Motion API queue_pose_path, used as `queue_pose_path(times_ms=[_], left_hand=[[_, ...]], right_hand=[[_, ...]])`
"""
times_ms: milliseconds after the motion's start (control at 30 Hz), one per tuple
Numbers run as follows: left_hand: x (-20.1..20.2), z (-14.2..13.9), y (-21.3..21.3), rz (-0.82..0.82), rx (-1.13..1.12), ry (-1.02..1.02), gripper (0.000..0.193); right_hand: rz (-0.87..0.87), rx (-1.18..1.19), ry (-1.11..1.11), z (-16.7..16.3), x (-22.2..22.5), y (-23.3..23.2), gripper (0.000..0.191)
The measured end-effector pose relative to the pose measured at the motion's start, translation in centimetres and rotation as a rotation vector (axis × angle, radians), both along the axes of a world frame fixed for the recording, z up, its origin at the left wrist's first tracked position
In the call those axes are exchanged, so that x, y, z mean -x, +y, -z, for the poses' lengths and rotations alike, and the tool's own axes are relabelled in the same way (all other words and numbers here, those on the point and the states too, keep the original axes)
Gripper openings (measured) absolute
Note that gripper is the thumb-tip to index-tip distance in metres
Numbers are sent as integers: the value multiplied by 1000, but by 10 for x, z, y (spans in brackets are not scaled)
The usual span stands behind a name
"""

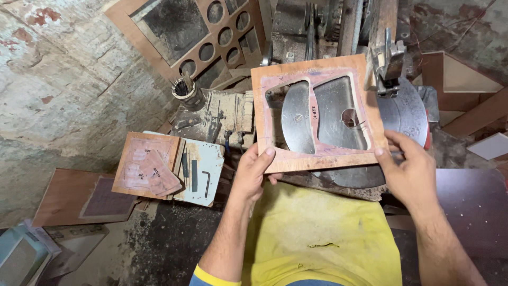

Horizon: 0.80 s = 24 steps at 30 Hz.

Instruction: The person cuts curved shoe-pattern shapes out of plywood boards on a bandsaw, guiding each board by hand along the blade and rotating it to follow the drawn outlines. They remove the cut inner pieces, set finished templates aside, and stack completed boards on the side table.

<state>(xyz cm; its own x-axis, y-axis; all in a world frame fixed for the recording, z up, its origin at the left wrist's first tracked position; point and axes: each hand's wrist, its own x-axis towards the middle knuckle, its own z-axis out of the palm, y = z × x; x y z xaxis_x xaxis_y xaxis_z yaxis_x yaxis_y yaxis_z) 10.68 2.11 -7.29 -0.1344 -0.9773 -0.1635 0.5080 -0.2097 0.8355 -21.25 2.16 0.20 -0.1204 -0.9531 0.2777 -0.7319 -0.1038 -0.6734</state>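
Observation:
A square wooden board [275,116] with large curved cut-outs and pink marking rests flat on the round metal table [407,114] of a saw machine. My left hand [255,170] grips the board's near left corner, thumb on top. My right hand [407,168] holds the near right corner. A narrow curved strip [314,116] of wood runs between the two cut-outs. The machine's blade guide [389,63] stands at the board's far right corner.
To the left lies a smaller wooden board [135,143] with pink cut pieces [159,173] on it, beside a pale plate [211,161] holding a hex key and small blades. A tin of rods [184,89] stands farther back. Wooden panels with round holes [225,34] lean behind.

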Motion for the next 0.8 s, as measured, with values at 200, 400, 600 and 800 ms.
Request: queue_pose_path(times_ms=[200,400,600,800], left_hand=[[-36,-20,52,-58,94,55,22],[-59,1,93,-191,-88,54,22],[-69,66,94,-29,-75,40,39],[-160,124,69,-469,-137,-503,50]], right_hand=[[-125,141,-6,-23,-22,45,43],[-284,253,188,-4,-53,49,39],[-272,355,317,53,-47,45,39],[-310,409,334,96,-58,50,37]])
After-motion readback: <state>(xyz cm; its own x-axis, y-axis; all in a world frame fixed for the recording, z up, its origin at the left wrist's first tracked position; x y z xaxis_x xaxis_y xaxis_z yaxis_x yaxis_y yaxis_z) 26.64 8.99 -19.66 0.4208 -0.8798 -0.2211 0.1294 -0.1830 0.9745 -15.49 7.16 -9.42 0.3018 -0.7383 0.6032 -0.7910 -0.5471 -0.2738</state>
